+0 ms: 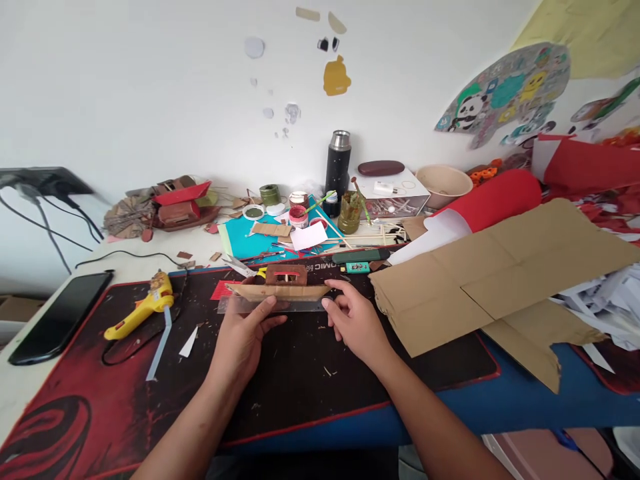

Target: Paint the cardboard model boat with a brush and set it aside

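A small cardboard boat model (280, 285) with a brown cabin stands on the black and red desk mat (310, 373), with a clear plastic ruler (273, 305) laid against its near side. My left hand (243, 337) holds the ruler's left part, thumb stretched along it under the boat. My right hand (355, 320) touches the ruler's right end and the boat's bow with its fingertips.
A yellow glue gun (143, 310) and paper scraps lie left on the mat, a black phone (60, 317) further left. A large flat cardboard sheet (500, 280) covers the right. Paint jars, a black flask (337, 163), sticks and a bowl (443, 185) crowd the back.
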`<state>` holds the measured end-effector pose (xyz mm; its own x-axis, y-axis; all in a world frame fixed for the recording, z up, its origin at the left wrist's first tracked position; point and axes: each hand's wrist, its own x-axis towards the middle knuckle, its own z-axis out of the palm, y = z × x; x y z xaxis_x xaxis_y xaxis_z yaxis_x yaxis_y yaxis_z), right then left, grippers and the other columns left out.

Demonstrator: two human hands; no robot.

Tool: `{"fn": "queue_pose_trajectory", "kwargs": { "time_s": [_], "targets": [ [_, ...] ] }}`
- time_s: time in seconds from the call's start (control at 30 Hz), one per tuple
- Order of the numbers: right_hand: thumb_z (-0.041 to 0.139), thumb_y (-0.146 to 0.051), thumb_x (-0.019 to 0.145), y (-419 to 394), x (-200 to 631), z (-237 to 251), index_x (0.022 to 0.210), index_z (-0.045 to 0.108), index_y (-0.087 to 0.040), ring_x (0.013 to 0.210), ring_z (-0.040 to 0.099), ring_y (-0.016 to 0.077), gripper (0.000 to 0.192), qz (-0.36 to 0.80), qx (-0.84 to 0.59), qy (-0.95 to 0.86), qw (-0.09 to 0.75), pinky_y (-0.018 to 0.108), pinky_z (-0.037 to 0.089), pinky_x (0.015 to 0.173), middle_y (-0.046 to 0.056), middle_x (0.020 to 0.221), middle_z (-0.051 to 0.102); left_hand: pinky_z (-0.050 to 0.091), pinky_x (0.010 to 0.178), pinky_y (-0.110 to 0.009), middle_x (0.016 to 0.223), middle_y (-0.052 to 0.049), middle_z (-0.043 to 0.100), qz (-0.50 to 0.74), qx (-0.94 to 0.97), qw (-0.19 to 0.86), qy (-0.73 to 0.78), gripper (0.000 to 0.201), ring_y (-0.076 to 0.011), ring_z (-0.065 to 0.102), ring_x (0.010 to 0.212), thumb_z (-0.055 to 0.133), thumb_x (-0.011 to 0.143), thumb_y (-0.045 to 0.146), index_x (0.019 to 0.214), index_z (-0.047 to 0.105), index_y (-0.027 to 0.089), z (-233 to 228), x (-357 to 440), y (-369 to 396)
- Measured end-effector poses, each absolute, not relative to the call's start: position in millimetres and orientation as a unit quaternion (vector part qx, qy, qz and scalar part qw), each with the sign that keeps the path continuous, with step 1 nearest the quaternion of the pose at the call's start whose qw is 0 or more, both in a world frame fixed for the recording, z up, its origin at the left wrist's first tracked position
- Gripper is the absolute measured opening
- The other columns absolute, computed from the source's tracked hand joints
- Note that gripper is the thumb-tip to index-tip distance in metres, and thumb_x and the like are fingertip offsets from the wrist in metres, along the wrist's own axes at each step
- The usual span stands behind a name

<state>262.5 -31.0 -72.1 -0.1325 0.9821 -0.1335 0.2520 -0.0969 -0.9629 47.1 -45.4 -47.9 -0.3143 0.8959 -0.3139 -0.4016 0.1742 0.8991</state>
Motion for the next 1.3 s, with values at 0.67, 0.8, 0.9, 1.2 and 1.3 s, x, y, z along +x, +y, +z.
{"fn": "queue_pose_trajectory", "kwargs": {
  "time_s": [0.67, 0.8, 0.9, 1.2, 1.3],
  "targets": [
    [0.066, -0.046, 0.099, -31.7, 261.7, -73.5, 0.138, 0.071, -0.021, 0.041, 0.053, 0.0121, 0.046, 0.545, -0.528, -0.487, 0.433, 0.023, 0.036, 0.039, -0.009, 0.067, 0.062, 0.071, 0.065, -0.031, 0.117, -0.006, 0.080, 0.600, 0.221, 0.534, 0.554, 0.074, -0.0242, 0.079, 0.097, 0.110, 0.057, 0.036, 0.119, 0.072, 0.022, -48.3, 43.6, -44.3],
    [0.068, -0.048, 0.098, -30.9, 261.5, -71.6, 0.134, 0.072, -0.021, 0.041, 0.052, 0.0116, 0.046, 0.550, -0.525, -0.470, 0.448, 0.023, 0.036, 0.038, -0.008, 0.066, 0.062, 0.071, 0.066, -0.031, 0.117, -0.007, 0.080, 0.596, 0.217, 0.531, 0.561, 0.072, -0.0243, 0.078, 0.097, 0.109, 0.056, 0.035, 0.117, 0.072, 0.022, -48.5, 42.6, -45.0],
    [0.069, -0.049, 0.097, -30.8, 261.4, -69.7, 0.132, 0.073, -0.021, 0.041, 0.052, 0.0115, 0.045, 0.551, -0.524, -0.462, 0.456, 0.023, 0.036, 0.038, -0.009, 0.066, 0.062, 0.071, 0.066, -0.031, 0.119, -0.007, 0.080, 0.591, 0.222, 0.533, 0.563, 0.070, -0.0235, 0.077, 0.096, 0.110, 0.056, 0.036, 0.114, 0.073, 0.022, -47.1, 42.6, -45.3],
    [0.070, -0.049, 0.099, -30.3, 261.8, -67.2, 0.131, 0.073, -0.021, 0.040, 0.052, 0.0113, 0.043, 0.560, -0.528, -0.449, 0.453, 0.023, 0.035, 0.038, -0.009, 0.066, 0.062, 0.071, 0.065, -0.032, 0.121, -0.006, 0.079, 0.589, 0.213, 0.530, 0.571, 0.078, -0.0259, 0.078, 0.100, 0.108, 0.054, 0.028, 0.122, 0.071, 0.025, -44.0, 43.1, -45.5],
    [0.070, -0.049, 0.099, -30.2, 261.3, -68.5, 0.133, 0.073, -0.022, 0.041, 0.052, 0.0114, 0.043, 0.560, -0.531, -0.454, 0.445, 0.022, 0.036, 0.038, -0.009, 0.067, 0.062, 0.069, 0.064, -0.029, 0.117, -0.005, 0.080, 0.588, 0.210, 0.529, 0.575, 0.077, -0.0246, 0.079, 0.096, 0.107, 0.056, 0.028, 0.124, 0.070, 0.024, -44.4, 43.6, -44.4]
  ]
}}
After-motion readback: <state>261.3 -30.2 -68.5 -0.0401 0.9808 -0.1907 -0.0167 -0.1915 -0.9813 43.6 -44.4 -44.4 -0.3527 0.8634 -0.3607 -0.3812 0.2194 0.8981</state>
